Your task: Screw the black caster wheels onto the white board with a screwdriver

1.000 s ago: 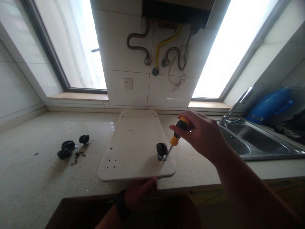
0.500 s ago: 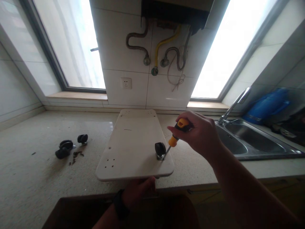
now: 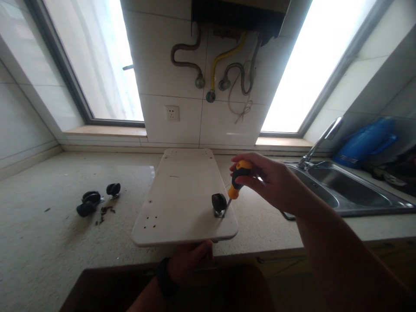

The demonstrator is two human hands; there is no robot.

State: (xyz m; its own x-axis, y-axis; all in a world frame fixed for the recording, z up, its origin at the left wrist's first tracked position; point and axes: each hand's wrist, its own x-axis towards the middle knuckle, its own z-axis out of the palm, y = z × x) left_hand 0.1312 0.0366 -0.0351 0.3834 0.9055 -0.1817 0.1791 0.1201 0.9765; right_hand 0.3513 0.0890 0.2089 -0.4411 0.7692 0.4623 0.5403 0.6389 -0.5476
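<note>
Orange-and-black screwdriver, white board

A: Status?
B: My right hand grips the screwdriver, shaft down at the base of the upright caster, five o'clock on the white board.
A: And the left?
B: My left hand is at its six o'clock edge, partly hidden.
A: Others?
B: Three loose casters, small dark bits, nine o'clock. Sink, three.

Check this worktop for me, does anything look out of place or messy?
Yes, slightly: what look like small screws lie scattered beside three loose black casters, left of the white board, rather than gathered together. A lone dark scrap farther left looks stray too; I can't tell what it is.
</note>
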